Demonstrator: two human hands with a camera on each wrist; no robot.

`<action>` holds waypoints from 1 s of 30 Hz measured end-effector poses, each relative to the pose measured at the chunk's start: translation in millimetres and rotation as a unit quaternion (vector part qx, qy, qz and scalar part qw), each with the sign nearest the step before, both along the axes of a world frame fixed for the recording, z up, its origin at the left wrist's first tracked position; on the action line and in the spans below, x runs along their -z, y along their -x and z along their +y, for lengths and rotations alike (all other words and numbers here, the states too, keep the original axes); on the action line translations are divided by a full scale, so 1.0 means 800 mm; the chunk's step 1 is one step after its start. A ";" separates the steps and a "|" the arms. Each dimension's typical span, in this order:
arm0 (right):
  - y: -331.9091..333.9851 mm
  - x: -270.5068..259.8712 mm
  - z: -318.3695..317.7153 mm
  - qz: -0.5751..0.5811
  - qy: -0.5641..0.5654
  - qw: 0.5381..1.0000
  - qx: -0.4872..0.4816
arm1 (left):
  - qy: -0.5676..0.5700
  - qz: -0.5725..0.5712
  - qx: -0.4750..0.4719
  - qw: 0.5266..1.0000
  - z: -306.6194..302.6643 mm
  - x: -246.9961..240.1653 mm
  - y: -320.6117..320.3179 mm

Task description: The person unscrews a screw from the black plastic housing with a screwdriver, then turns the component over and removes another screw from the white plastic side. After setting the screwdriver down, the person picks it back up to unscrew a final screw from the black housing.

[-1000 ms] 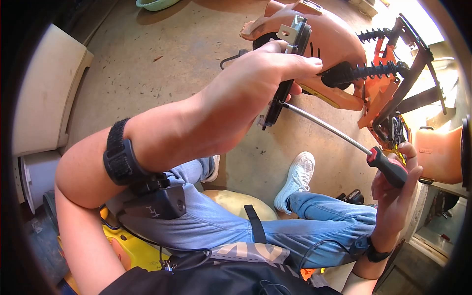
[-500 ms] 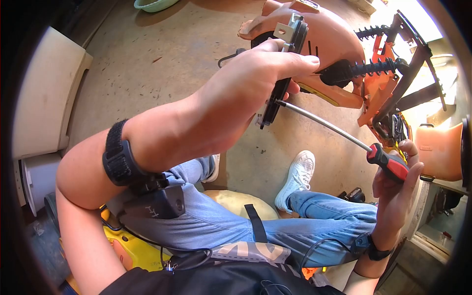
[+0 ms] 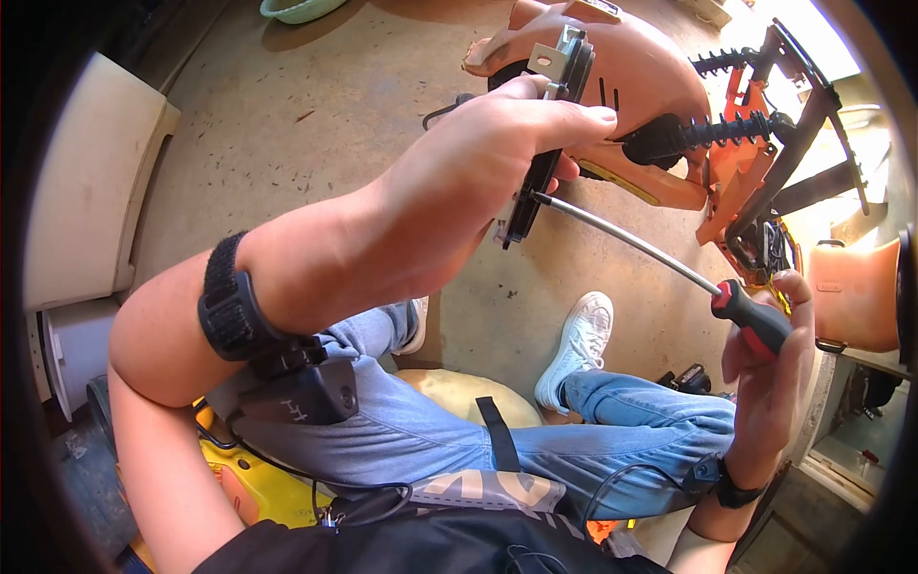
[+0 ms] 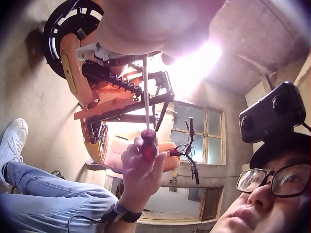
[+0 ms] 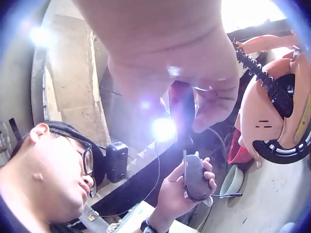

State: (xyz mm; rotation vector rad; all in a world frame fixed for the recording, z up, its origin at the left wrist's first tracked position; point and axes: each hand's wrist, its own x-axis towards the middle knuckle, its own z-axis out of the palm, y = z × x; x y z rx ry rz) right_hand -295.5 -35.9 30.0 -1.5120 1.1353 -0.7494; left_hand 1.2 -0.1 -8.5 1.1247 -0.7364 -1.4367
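In the head view my left hand (image 3: 469, 182) grips a narrow black part (image 3: 541, 177) with a metal bracket (image 3: 548, 61) at its upper end. A screwdriver (image 3: 631, 244) with a red and black handle reaches across from the right, its tip touching the lower portion of that part. My right hand (image 3: 773, 368) holds the handle between thumb and fingers. In the right wrist view the black part shows a broad grey rounded face (image 5: 197, 178), held by the left hand (image 5: 176, 194).
An orange scooter body (image 3: 622, 77) with black springs (image 3: 732, 134) stands beyond the hands. A pale green basin (image 3: 301, 8) is at the top, a white cabinet (image 3: 91, 182) at left. A yellow item (image 3: 253, 483) lies beside the seated person's legs.
The black part and left hand have shifted slightly left. The screwdriver handle has turned, showing different red and black areas, while its tip stays on the part.
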 end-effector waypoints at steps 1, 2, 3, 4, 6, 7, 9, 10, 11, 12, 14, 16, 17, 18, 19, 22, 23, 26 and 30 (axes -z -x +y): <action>-0.005 0.003 0.001 -0.005 0.069 0.997 -0.034 | 0.001 0.000 -0.002 1.000 0.000 0.001 -0.001; -0.011 0.004 0.002 -0.006 0.069 0.997 -0.034 | 0.002 -0.001 -0.003 1.000 -0.001 0.002 -0.001; -0.016 0.005 0.003 -0.028 0.094 0.995 -0.037 | 0.001 -0.001 -0.003 1.000 -0.001 0.003 -0.002; -0.019 0.005 0.004 -0.049 0.119 0.991 -0.040 | 0.003 0.003 -0.002 1.000 -0.001 0.004 -0.002; -0.019 -0.001 0.006 -0.029 0.106 0.994 -0.015 | 0.005 0.007 0.000 1.000 -0.001 0.004 -0.002; -0.018 -0.003 0.007 -0.010 0.093 0.996 0.011 | 0.008 0.007 -0.004 1.000 0.000 0.004 -0.001; -0.008 -0.006 0.006 -0.011 0.053 0.998 0.022 | 0.012 0.008 -0.007 1.000 0.000 0.003 0.000; -0.003 -0.006 0.005 -0.012 0.014 0.999 0.033 | 0.009 0.002 -0.001 1.000 0.001 0.001 0.000; 0.001 -0.006 0.002 -0.012 0.014 0.999 0.033 | 0.007 -0.003 0.006 1.000 0.001 0.000 0.000; 0.005 -0.006 -0.001 -0.021 -0.026 0.999 0.028 | 0.007 -0.003 0.007 1.000 0.001 -0.001 0.000; 0.002 -0.004 0.000 -0.029 -0.065 0.997 0.023 | 0.012 -0.001 0.006 1.000 0.001 -0.001 0.000; -0.016 -0.001 0.005 -0.002 0.052 0.999 0.013 | 0.014 0.001 0.002 1.000 0.000 0.001 0.000; -0.020 0.000 0.006 -0.002 0.052 0.999 0.013 | 0.016 0.001 -0.001 1.000 -0.001 0.002 0.000; -0.023 0.000 0.006 -0.016 0.071 0.997 0.012 | 0.015 0.002 -0.001 1.000 -0.001 0.002 0.000; -0.024 0.000 0.007 -0.030 0.092 0.995 0.011 | 0.014 0.002 -0.003 1.000 0.000 0.003 0.000; -0.012 -0.003 0.005 -0.006 0.087 0.996 0.000 | 0.013 0.005 -0.008 1.000 0.000 0.001 0.001; -0.010 -0.005 0.006 -0.006 0.087 0.996 0.000 | 0.012 0.007 -0.012 1.000 0.000 0.000 0.001; -0.001 -0.009 0.004 0.018 0.010 0.999 0.027 | 0.014 0.013 0.002 1.000 0.001 0.000 0.001; -0.004 -0.004 0.003 -0.001 0.001 1.000 0.004 | 0.014 -0.002 0.005 1.000 0.000 0.001 0.000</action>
